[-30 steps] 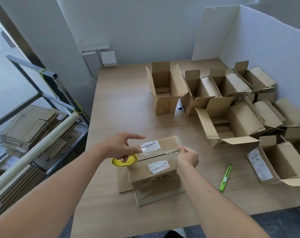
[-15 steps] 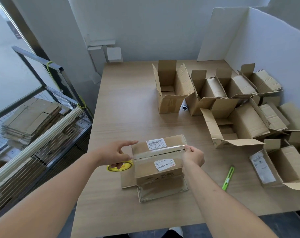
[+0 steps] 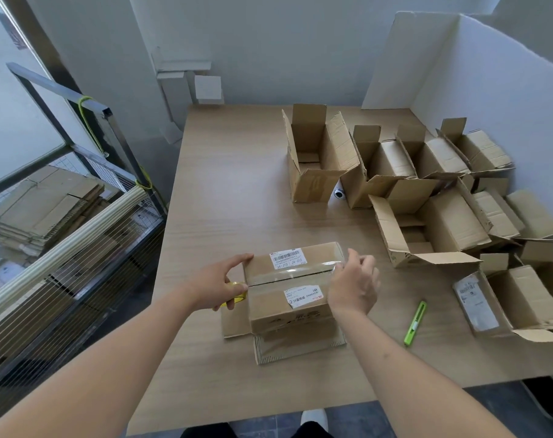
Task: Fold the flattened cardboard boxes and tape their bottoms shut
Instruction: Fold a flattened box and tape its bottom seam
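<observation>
A small cardboard box point(image 3: 287, 306) stands bottom-up on the wooden table point(image 3: 237, 200) in front of me, with two white labels and clear tape across its centre seam. My left hand point(image 3: 216, 282) grips a yellow-cored tape roll point(image 3: 237, 297) against the box's left end, index finger stretched along the far top edge. My right hand point(image 3: 354, 282) is at the box's right end, fingertips on the tape where it goes over the corner.
Several folded open boxes point(image 3: 313, 159) crowd the table's back right. A green utility knife point(image 3: 415, 323) lies right of the box. A small white cylinder point(image 3: 340, 194) lies between two boxes. Flattened boxes point(image 3: 44, 203) are stacked in a wire cart on the left.
My left hand has drawn the tape roll in against the box's left end. My right hand has shifted slightly over the right corner. The view has drifted.
</observation>
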Motion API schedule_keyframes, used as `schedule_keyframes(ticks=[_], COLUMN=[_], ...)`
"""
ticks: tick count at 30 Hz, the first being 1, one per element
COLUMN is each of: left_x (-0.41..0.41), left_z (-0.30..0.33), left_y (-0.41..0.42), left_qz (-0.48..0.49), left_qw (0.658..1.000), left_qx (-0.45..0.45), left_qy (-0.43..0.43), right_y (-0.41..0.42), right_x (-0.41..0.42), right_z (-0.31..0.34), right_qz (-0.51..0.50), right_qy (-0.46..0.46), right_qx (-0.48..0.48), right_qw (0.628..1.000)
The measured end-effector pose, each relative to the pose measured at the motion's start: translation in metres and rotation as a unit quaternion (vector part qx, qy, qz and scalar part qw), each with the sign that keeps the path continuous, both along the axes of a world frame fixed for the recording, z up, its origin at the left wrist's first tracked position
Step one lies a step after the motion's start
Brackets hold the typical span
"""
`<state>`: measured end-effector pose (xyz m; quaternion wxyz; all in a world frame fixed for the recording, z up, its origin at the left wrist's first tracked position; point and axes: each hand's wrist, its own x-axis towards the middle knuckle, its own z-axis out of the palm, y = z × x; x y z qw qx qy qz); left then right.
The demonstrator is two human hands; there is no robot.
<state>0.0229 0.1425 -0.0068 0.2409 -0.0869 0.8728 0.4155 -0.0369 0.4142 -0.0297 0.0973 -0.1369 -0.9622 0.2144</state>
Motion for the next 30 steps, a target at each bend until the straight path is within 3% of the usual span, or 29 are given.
schedule_keyframes(ticks=[3,7,10,20,26,30], left_x=[0.000,-0.001,-0.004,-0.003,0.027,0.046], left_z=[-0.003,-0.012,-0.015,-0.019,-0.028,-0.031], left_y=[0.005,0.014,0.022,0.023,0.064,0.093], left_qz=[-0.002,-0.004,0.005,-0.039,0.051,0.140], left_qw=[1.000,1.000,0.999,0.993,0.993,0.983], left_qx=[0.012,0.003,0.034,0.109,0.110,0.102], left_qy=[0.009,0.021,0.031,-0.015,0.016,0.056], right_y=[-0.020,-0.036,-0.031,-0.010,0.022,0.048], right_x=[0.020,0.032,0.027,0.014,0.002,0.004], right_z=[-0.002,-0.008,-0.011,-0.013,-0.024,-0.024], right_qz=[0.069,0.081,0.078,0.116,0.204,0.273], right_qy=[-0.022,-0.175,-0.206,-0.197,-0.154,-0.081], right_qx=[0.081,0.084,0.083,0.081,0.024,-0.094], right_qw=[0.994,0.978,0.972,0.970,0.967,0.954])
